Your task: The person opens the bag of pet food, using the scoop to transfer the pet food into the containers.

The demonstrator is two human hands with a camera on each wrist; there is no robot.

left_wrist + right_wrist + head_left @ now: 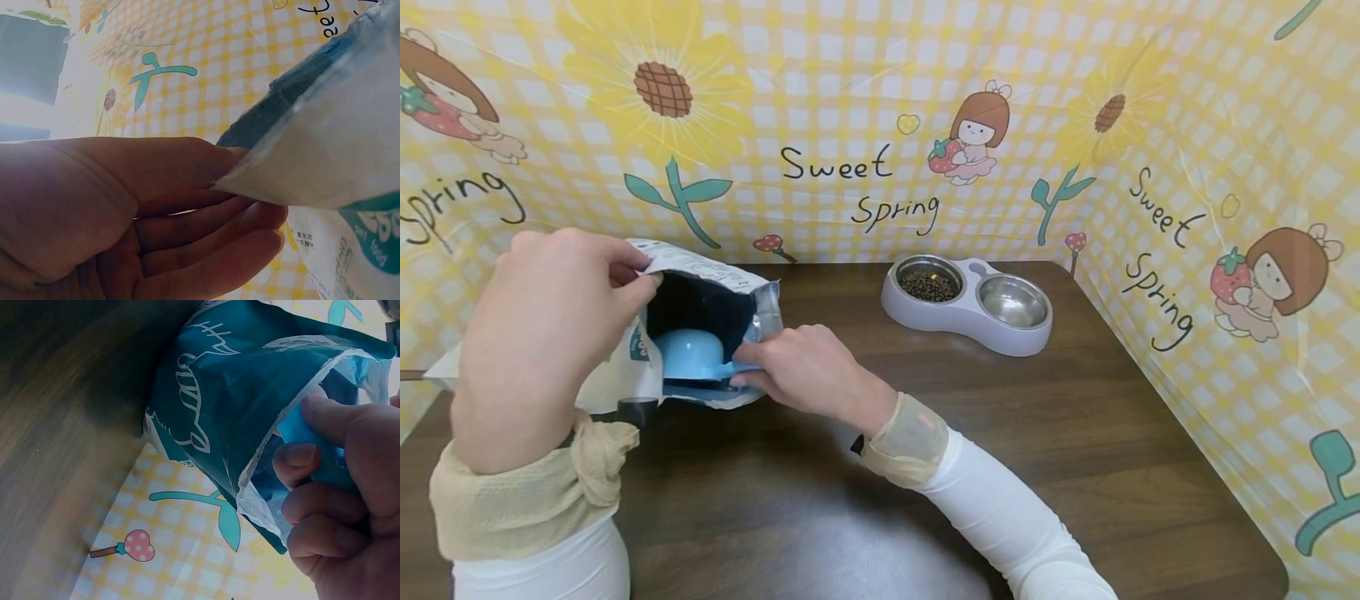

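A pet food bag [707, 265], white and teal, lies on its side at the left with its mouth open toward me. My left hand [538, 325] pinches the edge of that mouth between thumb and fingers; the left wrist view shows the bag's white side [325, 144] in this grip. With curled fingers my right hand [812, 371] holds the handle of a light blue scoop [688, 354]. The scoop's cup is inside the bag, rounded side up. In the right wrist view the handle [322, 450] shows between thumb and fingers. The bag's dark depth hides any contents.
A pale lilac double pet bowl stand [966, 318] stands at the back of the brown wooden table [865, 517]. Its left steel bowl holds brown kibble [928, 285]; the right steel bowl [1012, 302] shows bare metal. Yellow checked cloth walls [850, 83] border the table.
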